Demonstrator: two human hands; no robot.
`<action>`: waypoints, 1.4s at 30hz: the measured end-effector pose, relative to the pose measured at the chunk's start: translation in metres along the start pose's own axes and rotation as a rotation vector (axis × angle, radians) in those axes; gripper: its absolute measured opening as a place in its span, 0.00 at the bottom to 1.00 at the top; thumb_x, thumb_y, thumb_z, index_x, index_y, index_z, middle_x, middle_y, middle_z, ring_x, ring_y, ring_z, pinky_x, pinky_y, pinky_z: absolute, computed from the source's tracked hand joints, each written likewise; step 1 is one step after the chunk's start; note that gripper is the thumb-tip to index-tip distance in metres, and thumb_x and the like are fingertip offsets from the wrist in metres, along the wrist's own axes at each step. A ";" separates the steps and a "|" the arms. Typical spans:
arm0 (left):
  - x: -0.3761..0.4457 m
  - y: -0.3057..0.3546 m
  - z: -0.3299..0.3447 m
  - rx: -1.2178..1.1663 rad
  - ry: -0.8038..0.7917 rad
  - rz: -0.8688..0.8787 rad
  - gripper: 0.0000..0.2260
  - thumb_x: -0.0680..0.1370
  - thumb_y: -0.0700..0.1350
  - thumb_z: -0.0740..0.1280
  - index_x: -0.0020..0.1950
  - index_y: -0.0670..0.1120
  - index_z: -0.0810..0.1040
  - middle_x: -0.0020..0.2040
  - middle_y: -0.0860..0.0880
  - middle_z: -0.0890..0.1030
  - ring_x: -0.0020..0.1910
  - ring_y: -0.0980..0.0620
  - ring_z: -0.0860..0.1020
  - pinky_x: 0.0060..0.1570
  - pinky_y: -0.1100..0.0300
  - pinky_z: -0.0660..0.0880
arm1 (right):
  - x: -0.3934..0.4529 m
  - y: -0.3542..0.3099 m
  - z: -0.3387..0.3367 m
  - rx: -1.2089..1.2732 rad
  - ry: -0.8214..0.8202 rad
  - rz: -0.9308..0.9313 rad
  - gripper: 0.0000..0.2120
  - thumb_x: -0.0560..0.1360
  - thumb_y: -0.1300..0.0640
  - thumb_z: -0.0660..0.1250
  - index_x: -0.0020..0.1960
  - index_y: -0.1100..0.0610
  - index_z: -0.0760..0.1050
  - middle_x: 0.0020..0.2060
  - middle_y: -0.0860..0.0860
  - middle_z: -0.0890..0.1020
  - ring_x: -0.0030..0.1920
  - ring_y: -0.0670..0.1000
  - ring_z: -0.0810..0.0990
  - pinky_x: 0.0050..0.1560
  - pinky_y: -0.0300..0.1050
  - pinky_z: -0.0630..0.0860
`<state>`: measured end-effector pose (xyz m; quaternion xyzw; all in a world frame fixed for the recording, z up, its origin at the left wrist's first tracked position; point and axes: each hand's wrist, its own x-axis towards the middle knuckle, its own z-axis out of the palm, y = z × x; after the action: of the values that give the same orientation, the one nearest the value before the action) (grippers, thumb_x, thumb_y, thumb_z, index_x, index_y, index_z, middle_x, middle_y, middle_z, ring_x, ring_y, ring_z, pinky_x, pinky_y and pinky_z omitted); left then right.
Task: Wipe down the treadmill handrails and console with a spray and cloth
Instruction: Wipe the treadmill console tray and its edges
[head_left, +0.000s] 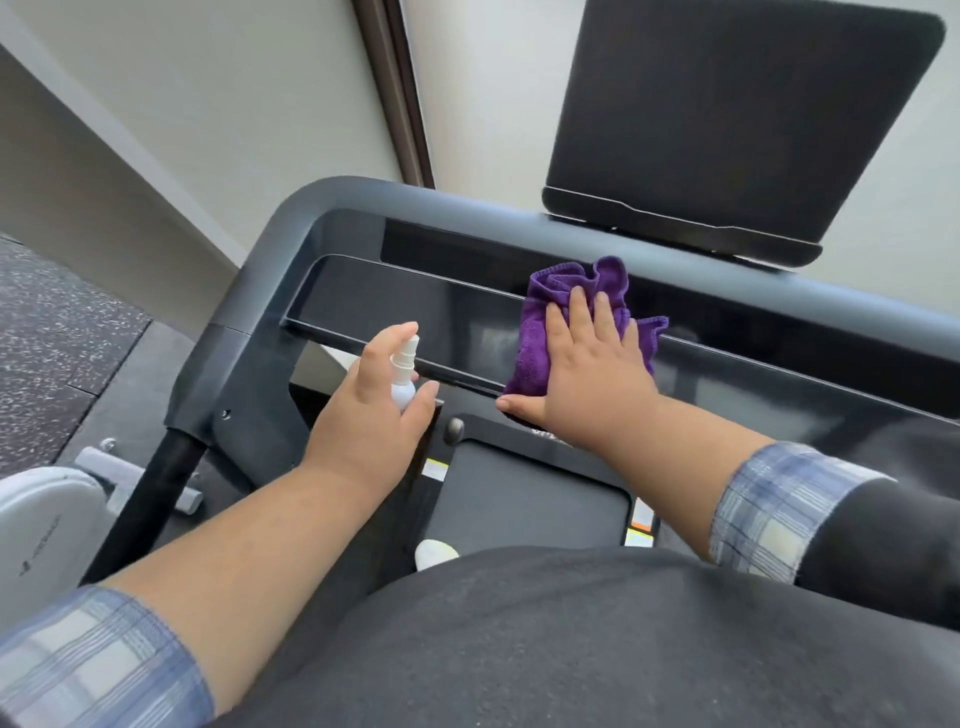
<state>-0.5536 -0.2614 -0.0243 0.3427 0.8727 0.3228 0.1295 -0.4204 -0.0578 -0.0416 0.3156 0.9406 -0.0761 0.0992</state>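
Note:
A glossy black console panel (415, 317) runs across the treadmill, framed by a grey handrail bar (291, 228). My right hand (587, 369) presses a crumpled purple cloth (571, 286) flat against the panel, fingers straight. To its left, my left hand (374, 400) grips a small white spray bottle (404, 371), nozzle up, just below the panel's lower edge. A large dark screen (727, 119) stands above the console at the upper right.
The treadmill belt (519, 504) lies below the console, with a small round knob (454, 428) near its front. A black upright post (156, 488) sits at the left. Speckled gym flooring (52, 332) and a grey machine part (41, 525) are at the far left.

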 end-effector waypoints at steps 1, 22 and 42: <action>0.004 -0.008 -0.006 0.003 -0.004 -0.009 0.27 0.78 0.52 0.68 0.70 0.69 0.58 0.56 0.57 0.77 0.48 0.73 0.73 0.42 0.67 0.68 | -0.002 0.002 0.001 0.011 0.003 0.004 0.63 0.59 0.13 0.42 0.82 0.54 0.44 0.81 0.56 0.44 0.80 0.60 0.41 0.78 0.65 0.46; 0.035 -0.088 -0.075 -0.065 -0.069 0.008 0.26 0.77 0.55 0.66 0.68 0.72 0.56 0.55 0.54 0.78 0.46 0.52 0.77 0.45 0.57 0.70 | 0.074 -0.143 -0.006 -0.048 0.016 0.013 0.62 0.61 0.15 0.44 0.82 0.56 0.42 0.81 0.59 0.43 0.80 0.61 0.40 0.76 0.67 0.47; 0.020 -0.120 -0.103 -0.050 0.021 0.078 0.26 0.76 0.56 0.65 0.71 0.69 0.59 0.54 0.62 0.73 0.48 0.59 0.73 0.45 0.56 0.75 | 0.122 -0.223 -0.012 -0.054 -0.028 -0.141 0.57 0.63 0.21 0.32 0.82 0.54 0.43 0.82 0.54 0.43 0.80 0.59 0.41 0.77 0.67 0.46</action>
<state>-0.6756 -0.3637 -0.0250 0.3698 0.8516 0.3528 0.1163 -0.6537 -0.1609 -0.0408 0.2445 0.9608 -0.0618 0.1151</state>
